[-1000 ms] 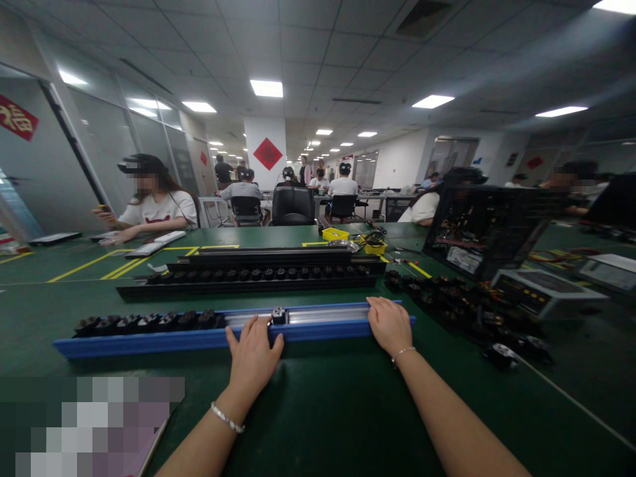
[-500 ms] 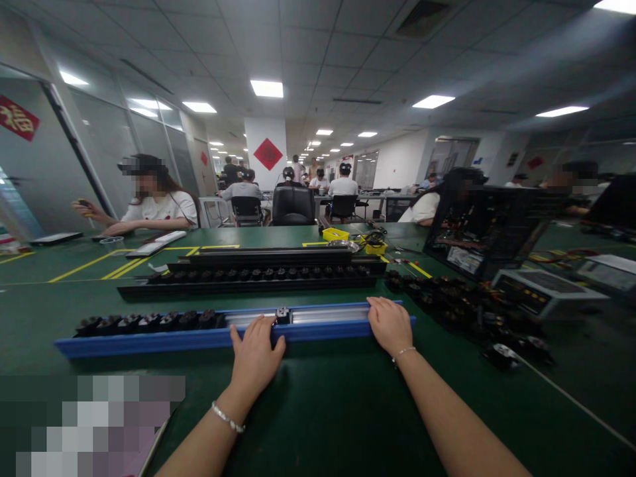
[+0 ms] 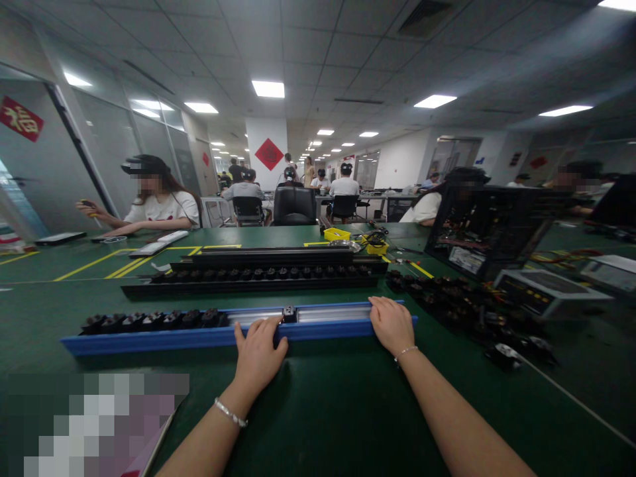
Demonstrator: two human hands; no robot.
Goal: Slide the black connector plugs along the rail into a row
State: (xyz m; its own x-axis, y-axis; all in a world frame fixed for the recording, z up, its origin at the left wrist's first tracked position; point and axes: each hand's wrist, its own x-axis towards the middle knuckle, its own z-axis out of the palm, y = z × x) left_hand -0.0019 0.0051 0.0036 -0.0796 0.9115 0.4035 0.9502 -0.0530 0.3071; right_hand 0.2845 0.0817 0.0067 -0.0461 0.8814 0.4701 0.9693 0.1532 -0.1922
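Note:
A long blue channel rail (image 3: 163, 342) with a silvery inside lies crosswise in front of me on the green table. Several black socket modules (image 3: 173, 319) sit in its left part, and a single black module (image 3: 289, 314) stands apart near the middle. My left hand (image 3: 261, 351) rests over the front wall, its thumb and little finger spread, with the fingertips touching or very close to the left side of that single module. Around the rail's right end my right hand (image 3: 392, 328) is closed, fingers over the far edge; its thumb is hidden.
Behind lie black rails (image 3: 248, 286), one filled with modules. To the right are a pile of loose black modules (image 3: 462, 305), a power supply unit (image 3: 551, 291) and an open computer case (image 3: 487, 225). Yellow trays (image 3: 336, 234) stand farther back. Co-workers sit around the table.
The single module has slid slightly right along the rail, with my left fingers following it. My right hand keeps its place on the end. The view has shifted a little.

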